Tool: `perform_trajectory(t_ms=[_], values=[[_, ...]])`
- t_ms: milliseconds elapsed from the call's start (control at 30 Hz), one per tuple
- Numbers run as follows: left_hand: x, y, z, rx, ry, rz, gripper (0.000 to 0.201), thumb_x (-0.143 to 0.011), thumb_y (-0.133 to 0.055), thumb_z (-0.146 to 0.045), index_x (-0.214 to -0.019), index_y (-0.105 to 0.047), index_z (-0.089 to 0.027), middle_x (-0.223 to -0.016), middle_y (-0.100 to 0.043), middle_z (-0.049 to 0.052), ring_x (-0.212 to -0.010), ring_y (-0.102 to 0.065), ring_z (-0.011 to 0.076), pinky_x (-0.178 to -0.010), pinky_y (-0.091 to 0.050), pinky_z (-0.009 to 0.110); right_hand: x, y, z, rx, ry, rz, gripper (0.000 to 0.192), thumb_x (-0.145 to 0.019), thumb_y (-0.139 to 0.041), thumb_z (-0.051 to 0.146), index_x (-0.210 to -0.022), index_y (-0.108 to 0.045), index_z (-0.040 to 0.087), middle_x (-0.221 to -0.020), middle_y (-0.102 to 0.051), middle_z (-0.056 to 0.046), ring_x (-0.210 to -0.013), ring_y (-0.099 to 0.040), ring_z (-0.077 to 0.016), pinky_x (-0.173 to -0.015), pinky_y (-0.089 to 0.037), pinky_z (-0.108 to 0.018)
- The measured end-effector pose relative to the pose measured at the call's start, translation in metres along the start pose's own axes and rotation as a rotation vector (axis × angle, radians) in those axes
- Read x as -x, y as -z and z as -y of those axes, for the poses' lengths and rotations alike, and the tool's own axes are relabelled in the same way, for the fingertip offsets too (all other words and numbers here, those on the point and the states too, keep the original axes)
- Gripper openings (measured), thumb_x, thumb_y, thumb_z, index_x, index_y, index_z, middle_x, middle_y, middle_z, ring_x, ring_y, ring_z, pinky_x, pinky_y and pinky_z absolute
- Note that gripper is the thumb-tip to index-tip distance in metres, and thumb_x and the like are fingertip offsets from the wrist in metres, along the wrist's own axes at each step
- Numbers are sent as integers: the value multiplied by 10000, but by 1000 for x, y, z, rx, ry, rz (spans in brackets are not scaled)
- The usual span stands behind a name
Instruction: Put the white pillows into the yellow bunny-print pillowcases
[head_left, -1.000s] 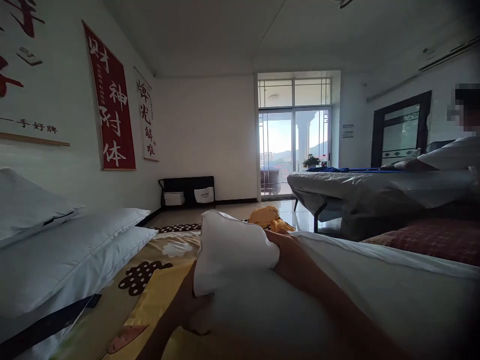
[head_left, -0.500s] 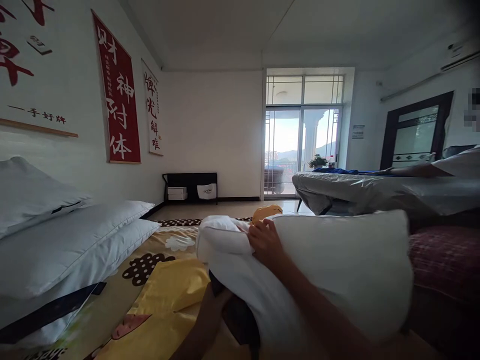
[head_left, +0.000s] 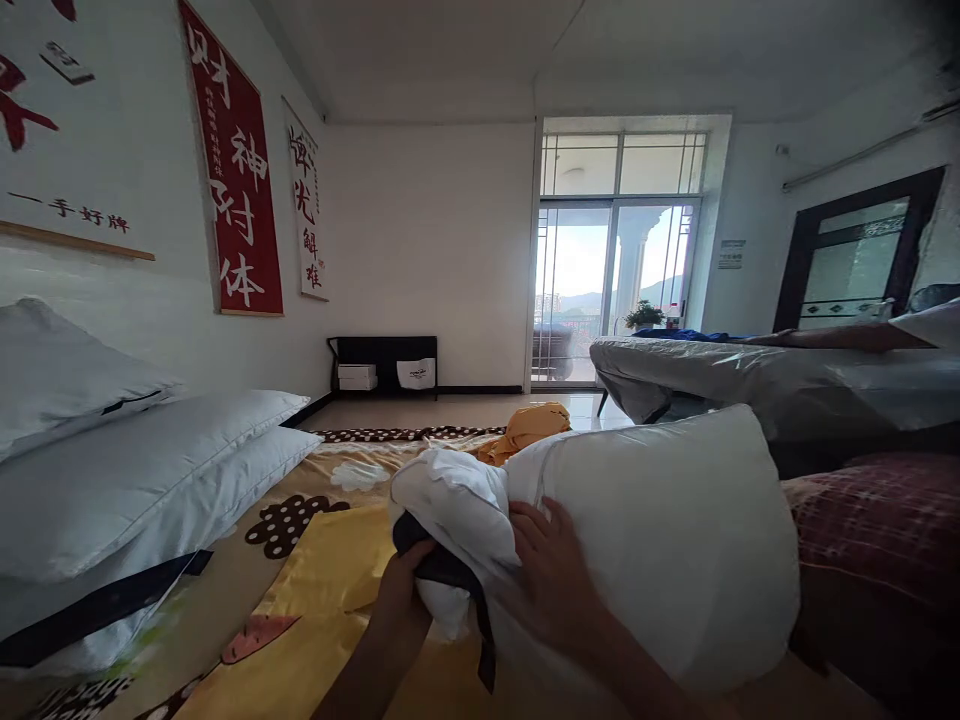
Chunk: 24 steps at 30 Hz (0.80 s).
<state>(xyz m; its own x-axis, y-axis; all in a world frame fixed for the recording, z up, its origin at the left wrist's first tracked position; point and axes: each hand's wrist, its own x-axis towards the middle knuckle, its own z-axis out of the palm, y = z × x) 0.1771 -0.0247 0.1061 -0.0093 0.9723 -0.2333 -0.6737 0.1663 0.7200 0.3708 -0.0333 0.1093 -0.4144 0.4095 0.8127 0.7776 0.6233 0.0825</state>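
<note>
A free lane runs left of my left hand (head_left: pixel 405 595), over the bedspread (head_left: pixel 341 560) from lower centre to the pillow stack (head_left: pixel 150 470), which blocks the left edge. Between my hands, the white cloth (head_left: pixel 457 495) bars the way forward, the orange bundle (head_left: pixel 532 425) beyond it. Right of my right hand (head_left: pixel 555 560), the big pillow (head_left: pixel 690 540) fills the lower right; above it, air opens toward the centre.
</note>
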Motion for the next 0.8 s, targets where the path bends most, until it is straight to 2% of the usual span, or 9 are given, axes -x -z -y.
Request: perform_trajectory(t_ms=[100,167,267,333,467,533,600,700,800], values=[[13,-13,-7,38,56,2,149,-745,-575,-70,-860,-660,-112,-761,-733,75,-757,-708,230,-744,-560,326,6,-3,15,76,-13,90,853,-591,-672,699,-1187,-551,102,-1118,-621,-178,-1200,-469,-364,-1090,-166,-598],[19,-19,-11,43,85,-11,186,-763,-549,-58,-909,-654,-103,-775,-734,77,-735,-708,223,-745,-561,328,9,-9,22,130,-10,135,967,-540,-693,710,-1233,-525,56,-1179,-583,-233,-1258,-397,-412,-1092,-143,-628],[22,-23,-10,51,106,5,229,-794,-540,-66,-1001,-632,-99,-837,-738,87,-762,-710,220,-771,-559,333,13,-25,30,217,-54,112,851,-595,-745,514,-1278,-507,66,-1226,-556,-234,-1291,-341,-423,-1091,-128,-632],[20,-22,-8,40,96,32,260,-796,-560,-83,-1050,-616,-92,-878,-737,100,-805,-708,226,-795,-554,337,15,-36,32,249,-104,69,715,-619,-744,383,-1237,-545,82,-1178,-584,-204,-1244,-392,-393,-1089,-155,-598],[15,-13,-13,-29,63,89,325,-760,-607,-113,-1084,-608,-90,-926,-729,111,-837,-701,231,-802,-539,332,10,-49,24,250,-159,66,346,-600,-705,193,-936,-649,132,-915,-636,-118,-964,-519,-292,-951,-324,-471],[13,-4,-21,-53,46,207,286,-773,-606,-176,-1050,-626,-106,-934,-725,112,-825,-699,235,-737,-537,316,0,-48,14,264,-175,72,229,-592,-647,96,-812,-632,160,-828,-625,-84,-856,-514,-249,-865,-344,-418],[11,10,-28,-104,31,387,264,-801,-598,-306,-988,-648,-126,-932,-723,120,-787,-698,255,-625,-516,303,-15,-42,2,289,-174,65,210,-592,-598,43,-760,-607,170,-790,-622,-68,-813,-502,-230,-819,-330,-391],[5,42,-23,-361,-41,548,321,-804,-588,-440,-888,-670,-141,-903,-726,142,-765,-692,288,-593,-485,312,-43,-23,-18,321,-144,61,161,-652,-567,49,-747,-591,177,-775,-629,-63,-811,-499,-226,-787,-304,-374],[-9,80,3,-885,-231,512,285,-810,-595,-387,-937,-701,-154,-1023,-709,159,-982,-648,308,-833,-477,382,-73,6,-35,361,-96,91,91,-735,-539,97,-754,-591,169,-755,-624,-70,-815,-506,-226,-767,-293,-370]])
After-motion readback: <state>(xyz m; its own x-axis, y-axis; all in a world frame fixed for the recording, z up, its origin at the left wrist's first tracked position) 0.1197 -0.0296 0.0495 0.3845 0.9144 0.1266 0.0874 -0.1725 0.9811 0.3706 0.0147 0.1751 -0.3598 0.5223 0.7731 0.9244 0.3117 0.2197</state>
